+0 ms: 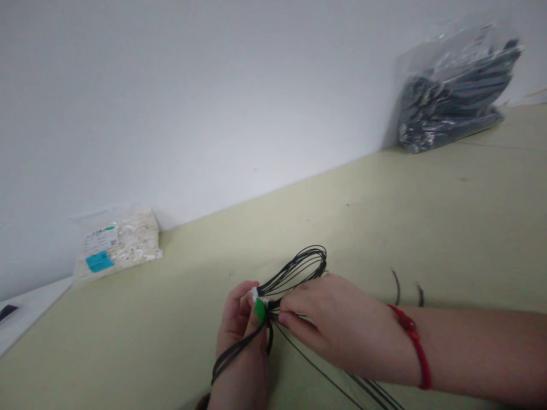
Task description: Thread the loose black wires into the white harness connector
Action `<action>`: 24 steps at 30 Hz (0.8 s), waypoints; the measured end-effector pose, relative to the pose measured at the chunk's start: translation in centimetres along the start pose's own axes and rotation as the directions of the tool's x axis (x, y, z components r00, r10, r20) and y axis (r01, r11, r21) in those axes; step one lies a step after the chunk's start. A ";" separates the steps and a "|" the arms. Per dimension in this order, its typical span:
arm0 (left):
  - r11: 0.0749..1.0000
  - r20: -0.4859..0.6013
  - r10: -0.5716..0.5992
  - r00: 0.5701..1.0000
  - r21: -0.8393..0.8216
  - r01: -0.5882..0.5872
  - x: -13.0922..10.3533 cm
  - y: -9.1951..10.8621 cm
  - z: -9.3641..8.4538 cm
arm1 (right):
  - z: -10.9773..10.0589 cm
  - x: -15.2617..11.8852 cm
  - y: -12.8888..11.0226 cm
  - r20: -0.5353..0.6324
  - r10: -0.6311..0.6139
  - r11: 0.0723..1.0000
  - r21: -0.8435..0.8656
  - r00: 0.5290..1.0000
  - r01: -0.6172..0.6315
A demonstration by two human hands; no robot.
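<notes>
Left hand (239, 336): closed around a bundle of thin black wires (299, 267), thumb with green nail pressing a small white connector (256, 294) at the fingertips.
Right hand (337, 327): fingers pinched shut on the wires just beside the connector; red cord bracelet (416, 347) on the wrist.
Black wires: looped above both hands, loose ends trailing below the hands toward the near edge.
Table (427, 216): pale yellow-green surface under both hands.
Bag of white parts (119, 242): far left, against the wall, well apart.
Bag of dark wires (457, 91): far right, against the wall.
</notes>
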State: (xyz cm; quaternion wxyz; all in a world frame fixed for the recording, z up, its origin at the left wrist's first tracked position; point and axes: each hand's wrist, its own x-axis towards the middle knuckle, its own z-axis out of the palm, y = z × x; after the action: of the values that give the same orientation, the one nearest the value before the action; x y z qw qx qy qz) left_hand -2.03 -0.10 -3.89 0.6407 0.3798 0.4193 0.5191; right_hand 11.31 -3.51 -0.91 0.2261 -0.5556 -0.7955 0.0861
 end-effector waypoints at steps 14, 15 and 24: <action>0.997 0.076 -0.032 0.997 0.067 0.027 0.3 -0.6 -0.5 | -0.1 0.1 -0.3 -0.022 -0.082 0.978 -0.192 0.996 0.076; 0.998 0.087 -0.028 0.996 0.061 0.023 0.3 -0.7 -0.5 | -0.6 0.3 -0.1 0.000 -0.037 0.996 -0.085 0.999 0.037; 0.999 0.076 0.038 0.996 -0.018 -0.037 0.8 -1.1 0.0 | -7.1 0.7 2.8 0.286 0.020 0.530 0.810 0.958 -0.253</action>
State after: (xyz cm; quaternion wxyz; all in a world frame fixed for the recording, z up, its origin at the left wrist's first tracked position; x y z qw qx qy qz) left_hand -1.52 0.53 -5.05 0.6495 0.4018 0.3830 0.5197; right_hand 16.71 -2.67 4.50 0.3582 -0.4253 -0.6314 0.5404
